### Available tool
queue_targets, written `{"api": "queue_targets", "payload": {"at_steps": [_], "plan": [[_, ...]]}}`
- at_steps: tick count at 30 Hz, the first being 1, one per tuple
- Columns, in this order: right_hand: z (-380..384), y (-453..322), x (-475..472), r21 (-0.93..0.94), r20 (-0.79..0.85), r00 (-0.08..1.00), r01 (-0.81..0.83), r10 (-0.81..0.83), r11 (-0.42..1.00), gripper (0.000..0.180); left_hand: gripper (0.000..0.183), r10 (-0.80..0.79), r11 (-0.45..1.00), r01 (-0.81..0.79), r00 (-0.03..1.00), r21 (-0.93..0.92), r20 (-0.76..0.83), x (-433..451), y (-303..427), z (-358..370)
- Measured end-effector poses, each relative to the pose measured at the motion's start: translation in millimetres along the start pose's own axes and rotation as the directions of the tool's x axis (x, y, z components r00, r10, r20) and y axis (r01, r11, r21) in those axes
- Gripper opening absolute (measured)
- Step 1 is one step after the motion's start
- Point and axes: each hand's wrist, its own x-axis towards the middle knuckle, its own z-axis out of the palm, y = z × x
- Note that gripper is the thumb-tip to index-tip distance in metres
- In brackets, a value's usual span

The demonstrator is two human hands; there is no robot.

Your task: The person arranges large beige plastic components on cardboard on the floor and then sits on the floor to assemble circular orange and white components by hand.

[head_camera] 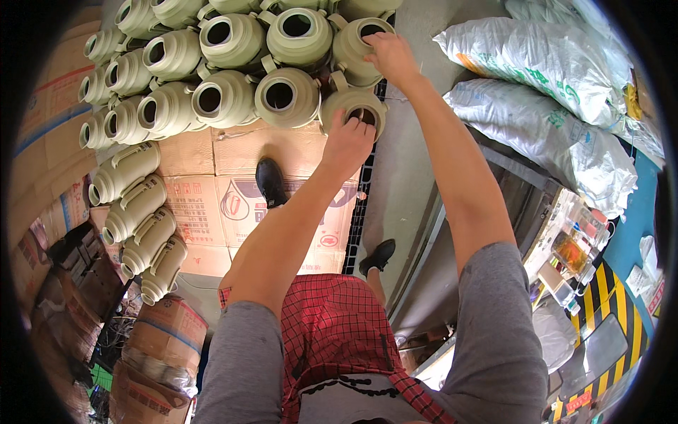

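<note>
Rows of pale green vacuum jugs with side handles stand on flattened cardboard, their round mouths uncovered. My left hand (349, 142) is at the front right jug (345, 99), its fingers bent over the rim and into the mouth. At the jug behind it (356, 63), my right hand (391, 57) has its fingertips at the mouth's edge. How firmly either hand grips is hard to tell. Beside the front right jug stands another jug (286, 112). Several more jugs (139, 197) lie on their sides at the left.
Flattened cardboard (196, 212) lies over a black grid pallet (355, 233). Stuffed white woven sacks (540, 127) lie at the right, above a cluttered bench (556, 238). Cardboard boxes (164, 328) stand at the lower left. My shoes (270, 183) are on the cardboard and the floor.
</note>
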Motion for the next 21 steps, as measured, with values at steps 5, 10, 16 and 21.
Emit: {"api": "queue_targets", "payload": {"at_steps": [5, 10, 16, 21], "plan": [[-1.7, 0.4, -9.2, 0.084, -0.042, 0.999, 0.019, -0.015, 0.996, 0.040, 0.009, -0.067, 0.997, 0.066, 0.998, 0.049, 0.015, 5.7, 2.5, 6.1], [-11.6, -5.7, -29.9, 0.080, -0.105, 0.994, 0.030, -0.021, 0.996, 0.050, 0.009, -0.107, 0.991, 0.106, 0.994, 0.076, 0.014, 3.4, 5.8, 3.6], [-16.7, -2.9, -53.3, 0.001, -0.055, 0.997, 0.056, -0.056, 0.998, 0.047, 0.011, -0.090, 0.987, 0.081, 0.994, 0.140, 0.060, 10.9, 7.3, -0.6], [-1.8, -2.2, -46.4, -0.026, 0.065, 0.998, -0.011, 0.013, 1.000, 0.039, 0.010, -0.102, 0.986, 0.092, 0.992, 0.139, 0.070, 14.9, 16.1, 5.6]]}}
